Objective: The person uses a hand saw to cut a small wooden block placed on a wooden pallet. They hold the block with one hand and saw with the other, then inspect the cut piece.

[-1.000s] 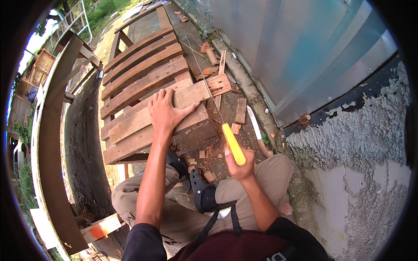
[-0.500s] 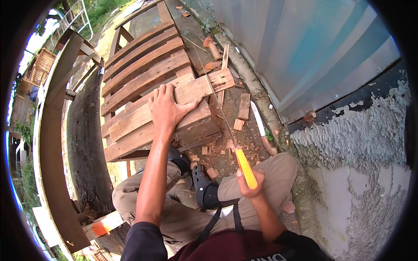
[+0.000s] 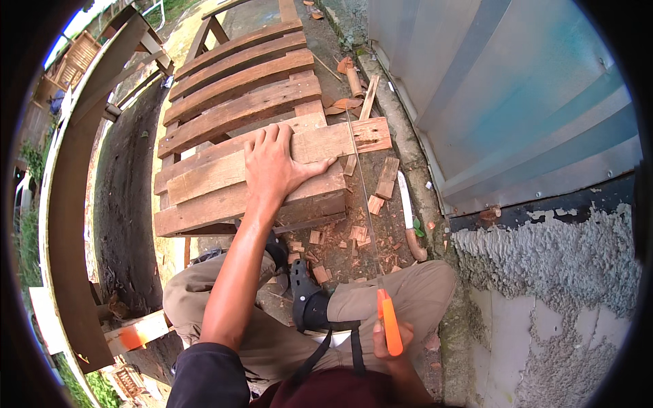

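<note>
My left hand [image 3: 277, 163] presses down on a wooden board [image 3: 324, 145], its fingers and thumb spread. The board lies along the near slats of a wooden pallet [image 3: 241, 98], and its right end juts out past the pallet's side. In my right hand [image 3: 401, 334] is the orange handle of a handsaw [image 3: 390, 326]. The saw's thin blade runs up and away from me, crossing the board near its overhanging end, to the right of my left hand. How deep the blade sits in the wood I cannot tell.
A large knife [image 3: 407, 211] with a wooden handle lies on the ground at the right. Wood offcuts [image 3: 387, 178] and chips are scattered below the board. A corrugated metal sheet [image 3: 490, 109] and rough wall [image 3: 544, 251] stand at right; a wooden frame [image 3: 64, 224] stands at left.
My right hand has drawn the saw back toward me, so its handle is lower and less blade reaches past the board. My left hand stays on the board. The whole view has shifted slightly.
</note>
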`<state>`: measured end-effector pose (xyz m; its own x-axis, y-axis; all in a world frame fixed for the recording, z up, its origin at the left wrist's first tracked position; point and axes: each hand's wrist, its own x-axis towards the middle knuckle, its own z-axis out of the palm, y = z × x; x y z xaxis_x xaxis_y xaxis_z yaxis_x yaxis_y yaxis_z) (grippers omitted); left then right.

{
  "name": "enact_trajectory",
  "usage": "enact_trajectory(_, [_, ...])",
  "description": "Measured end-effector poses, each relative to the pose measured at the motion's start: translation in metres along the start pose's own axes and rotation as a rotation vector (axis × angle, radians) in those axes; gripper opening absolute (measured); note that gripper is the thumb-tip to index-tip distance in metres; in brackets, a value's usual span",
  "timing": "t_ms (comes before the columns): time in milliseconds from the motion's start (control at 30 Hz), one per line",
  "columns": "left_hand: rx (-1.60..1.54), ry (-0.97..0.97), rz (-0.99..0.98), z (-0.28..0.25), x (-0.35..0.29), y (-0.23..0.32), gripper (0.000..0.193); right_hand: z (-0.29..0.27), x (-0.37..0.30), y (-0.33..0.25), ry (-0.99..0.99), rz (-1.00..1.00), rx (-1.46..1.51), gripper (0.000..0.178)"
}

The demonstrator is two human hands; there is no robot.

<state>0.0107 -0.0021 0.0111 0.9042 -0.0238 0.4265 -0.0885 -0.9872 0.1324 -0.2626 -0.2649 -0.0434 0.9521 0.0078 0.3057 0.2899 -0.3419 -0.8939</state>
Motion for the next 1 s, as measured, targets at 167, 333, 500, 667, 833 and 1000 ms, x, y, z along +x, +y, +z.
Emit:
enact_trajectory(167, [0.014,0.031,0.003,0.005,0.001,0.002,0.081,0.057,0.171,0.015,0.095,0.104,0.234,0.024])
enact_trajectory(333, [0.015,0.014,0.002,0.001,0.000,0.002,0.079,0.052,0.123,0.021,0.033,0.031,0.113,0.007])
enact_trajectory(500, [0.002,-0.017,-0.016,0.001,0.000,0.006,0.079,0.015,-0.026,0.054,0.047,-0.146,-0.038,0.006])
enact_trajectory(667, [0.003,0.065,0.013,0.008,0.000,0.001,0.081,0.041,0.106,0.037,0.063,0.024,0.147,0.018])
enact_trajectory(833, [0.024,0.056,0.024,0.009,-0.002,-0.002,0.082,0.062,0.153,0.022,0.120,0.051,0.241,0.015])
enact_trajectory(1000, [0.006,0.015,-0.013,0.006,-0.005,-0.009,0.082,0.021,0.000,0.038,0.007,-0.068,-0.059,0.009])
